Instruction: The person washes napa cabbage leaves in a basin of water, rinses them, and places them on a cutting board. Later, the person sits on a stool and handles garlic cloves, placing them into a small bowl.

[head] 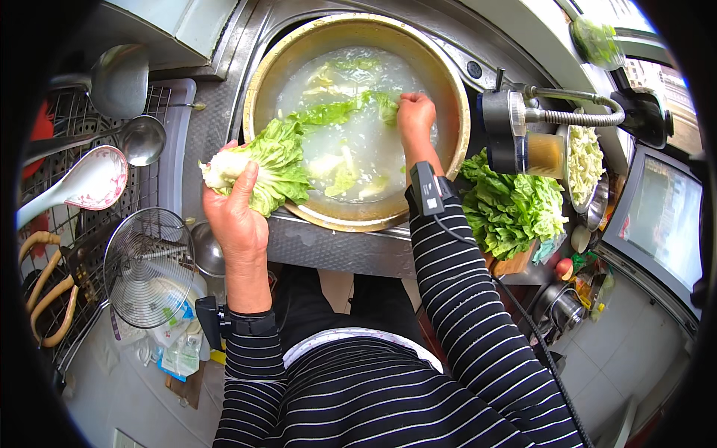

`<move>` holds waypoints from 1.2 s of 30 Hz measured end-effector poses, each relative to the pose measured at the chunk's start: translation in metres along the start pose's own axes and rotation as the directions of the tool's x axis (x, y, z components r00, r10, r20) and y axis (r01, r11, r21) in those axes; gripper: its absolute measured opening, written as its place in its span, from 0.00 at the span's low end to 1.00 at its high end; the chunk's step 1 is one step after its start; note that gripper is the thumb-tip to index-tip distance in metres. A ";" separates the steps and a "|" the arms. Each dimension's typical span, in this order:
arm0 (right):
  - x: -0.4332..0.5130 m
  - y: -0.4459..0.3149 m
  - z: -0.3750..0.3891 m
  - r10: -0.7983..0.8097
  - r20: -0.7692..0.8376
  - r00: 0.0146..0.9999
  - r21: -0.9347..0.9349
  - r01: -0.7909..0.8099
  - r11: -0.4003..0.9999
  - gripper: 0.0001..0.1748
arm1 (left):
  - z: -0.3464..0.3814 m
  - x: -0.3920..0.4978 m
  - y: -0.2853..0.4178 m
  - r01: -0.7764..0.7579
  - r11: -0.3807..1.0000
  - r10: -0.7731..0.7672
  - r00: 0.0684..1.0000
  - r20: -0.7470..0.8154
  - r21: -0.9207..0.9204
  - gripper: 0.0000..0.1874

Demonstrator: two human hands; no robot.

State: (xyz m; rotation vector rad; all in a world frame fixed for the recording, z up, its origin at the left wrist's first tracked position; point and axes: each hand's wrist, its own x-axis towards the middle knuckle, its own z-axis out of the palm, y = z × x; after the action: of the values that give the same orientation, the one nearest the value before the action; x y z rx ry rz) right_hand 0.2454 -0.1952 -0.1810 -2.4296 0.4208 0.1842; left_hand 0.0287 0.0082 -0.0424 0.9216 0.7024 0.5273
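My left hand (238, 224) grips a head of leafy lettuce (277, 162) by its pale stem end, over the left rim of a wide metal basin (460, 134). Cloudy water (336, 143) fills much of the basin, and loose pieces of lettuce (344, 176) float in it. Inside the basin's right side, my right hand (417, 117) has its fingers closed on the edge of a green lettuce leaf (386, 109) at the water's surface. Another long strip of leaf (333, 113) lies in the water between my hands.
More lettuce (512, 207) lies on a wooden board (512, 262) at right, below a faucet-mounted filter (504, 134). A bowl of chopped pale vegetable (585, 162) stands beyond. At left, a wire rack (159, 106) carries a ladle (143, 140), a spatula (120, 81) and a wire strainer (148, 266).
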 end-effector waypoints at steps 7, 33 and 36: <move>-0.021 -0.047 0.003 -0.189 0.028 0.982 -0.172 0.191 0.967 0.10 | -0.002 -0.004 -0.004 -0.005 1.000 0.005 1.000 -0.011 0.014 0.23; -0.154 0.040 -0.154 0.031 0.245 0.969 0.286 -0.103 0.953 0.11 | 0.001 0.006 -0.007 0.050 0.997 -0.050 0.999 0.013 0.058 0.21; -0.179 0.061 -0.174 0.029 0.185 0.982 0.200 -0.067 0.978 0.11 | 0.000 0.009 -0.009 0.071 0.995 -0.074 0.996 0.042 0.066 0.21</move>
State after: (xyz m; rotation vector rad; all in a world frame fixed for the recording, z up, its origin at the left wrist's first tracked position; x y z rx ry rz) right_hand 0.0609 -0.3053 -0.0397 -2.1793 0.3964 0.3618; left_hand 0.0360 0.0097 -0.0531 0.9620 0.7130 0.4209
